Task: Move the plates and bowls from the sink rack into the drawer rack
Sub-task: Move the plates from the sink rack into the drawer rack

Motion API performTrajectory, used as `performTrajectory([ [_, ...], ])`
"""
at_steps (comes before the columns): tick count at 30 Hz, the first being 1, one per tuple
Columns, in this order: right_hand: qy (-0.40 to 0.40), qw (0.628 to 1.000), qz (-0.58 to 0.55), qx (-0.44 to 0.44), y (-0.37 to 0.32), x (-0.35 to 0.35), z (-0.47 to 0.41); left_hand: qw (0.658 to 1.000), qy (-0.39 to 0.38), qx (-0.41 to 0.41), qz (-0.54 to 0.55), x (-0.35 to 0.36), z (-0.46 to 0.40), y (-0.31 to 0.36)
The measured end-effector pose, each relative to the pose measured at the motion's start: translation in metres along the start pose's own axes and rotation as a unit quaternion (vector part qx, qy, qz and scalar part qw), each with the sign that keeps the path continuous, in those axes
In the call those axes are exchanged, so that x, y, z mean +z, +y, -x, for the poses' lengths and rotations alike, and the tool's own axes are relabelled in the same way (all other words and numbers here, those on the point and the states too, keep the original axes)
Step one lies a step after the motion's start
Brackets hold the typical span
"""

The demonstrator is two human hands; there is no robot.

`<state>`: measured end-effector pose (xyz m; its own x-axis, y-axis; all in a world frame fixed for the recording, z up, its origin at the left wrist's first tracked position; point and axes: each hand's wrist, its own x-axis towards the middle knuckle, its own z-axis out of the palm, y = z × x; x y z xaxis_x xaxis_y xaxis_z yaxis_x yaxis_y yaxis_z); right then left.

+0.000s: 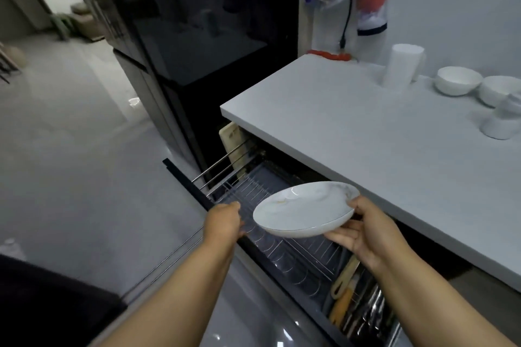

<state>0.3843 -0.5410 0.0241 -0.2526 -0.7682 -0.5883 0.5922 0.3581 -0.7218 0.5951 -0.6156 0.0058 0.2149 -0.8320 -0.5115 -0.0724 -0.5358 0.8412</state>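
Observation:
A shallow white plate [306, 210] with faint marbling hangs tilted above the pulled-out drawer rack [284, 251], a wire rack with upright dividers. My right hand [366, 231] grips the plate's right rim, thumb on top and fingers beneath. My left hand [224, 220] is curled over the drawer's dark front edge, just left of the plate. No dishes show in the visible rack slots. The sink rack is out of view.
The white countertop [366, 144] overhangs the drawer's back; on it stand two white bowls [458, 84], a white cylinder [403, 66] and a white cup [500, 118]. Utensils [358, 307] fill the drawer's right end. A cutting board [234, 144] stands at its left. Grey floor lies left.

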Motion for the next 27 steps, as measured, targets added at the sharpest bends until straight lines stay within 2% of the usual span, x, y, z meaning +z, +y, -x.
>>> performTrajectory([
  [7,0.009,0.999,0.02,0.035,0.016,0.043,-0.039,0.997,0.029,0.033,-0.071,-0.038,-0.064,0.004],
  [12,0.052,0.996,0.068,0.025,0.034,0.089,-0.081,0.985,0.023,0.095,-0.14,-0.065,-0.101,0.028],
  [15,0.086,0.991,0.099,0.015,0.05,0.119,-0.112,0.972,-0.01,0.121,-0.201,-0.089,-0.146,0.035],
  [19,0.136,0.982,0.13,0.003,0.067,0.156,-0.152,0.931,-0.053,0.168,-0.318,-0.114,-0.208,0.045],
  [23,0.157,0.974,0.161,-0.005,0.082,0.181,-0.186,0.866,-0.087,0.203,-0.448,-0.121,-0.262,0.044],
  [27,0.167,0.969,0.183,-0.008,0.09,0.196,-0.218,0.814,-0.126,0.245,-0.512,-0.11,-0.294,0.041],
])
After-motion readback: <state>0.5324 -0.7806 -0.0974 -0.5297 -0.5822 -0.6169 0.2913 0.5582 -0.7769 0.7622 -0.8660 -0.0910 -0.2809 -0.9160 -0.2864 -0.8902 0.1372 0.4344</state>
